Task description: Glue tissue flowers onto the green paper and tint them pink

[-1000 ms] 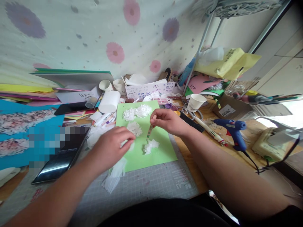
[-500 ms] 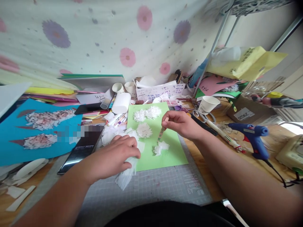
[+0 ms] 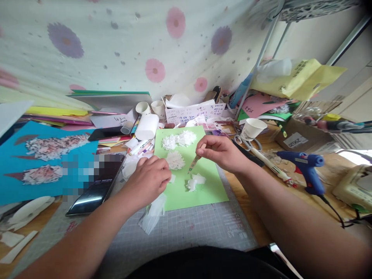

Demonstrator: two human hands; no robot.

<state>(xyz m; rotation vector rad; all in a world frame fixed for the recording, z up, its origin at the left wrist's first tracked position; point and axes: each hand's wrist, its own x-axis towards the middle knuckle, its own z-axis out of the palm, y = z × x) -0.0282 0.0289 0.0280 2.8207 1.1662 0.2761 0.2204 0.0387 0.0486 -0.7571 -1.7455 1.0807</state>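
Observation:
My right hand (image 3: 219,153) pinches a slim patterned stick (image 3: 192,164), slanting down with its narrow end just above a small crumpled white paper tuft (image 3: 195,182). That tuft lies on a green sheet (image 3: 207,195), where fluffy white paper clusters (image 3: 178,139) and a round white paper pompom (image 3: 175,160) also sit. My left hand (image 3: 152,176) is closed at the sheet's left edge, a bit of white tissue paper (image 3: 172,178) showing at its fingertips. Below it, thin white tissue strips (image 3: 152,215) lie partly on the grey cutting mat (image 3: 192,228).
Left are a dark phone (image 3: 97,190) and a blue sheet (image 3: 74,145) with shredded-paper shapes. A blue glue gun (image 3: 309,170), scissors (image 3: 247,144) and a paper cup (image 3: 253,129) stand right. Markers (image 3: 142,148), more cups (image 3: 143,108) and handwritten papers (image 3: 197,112) crowd the back.
My left hand has lifted off the tissue strips and moved slightly up, its fingers drawn together. The stick's tip has risen a little from the white tuft.

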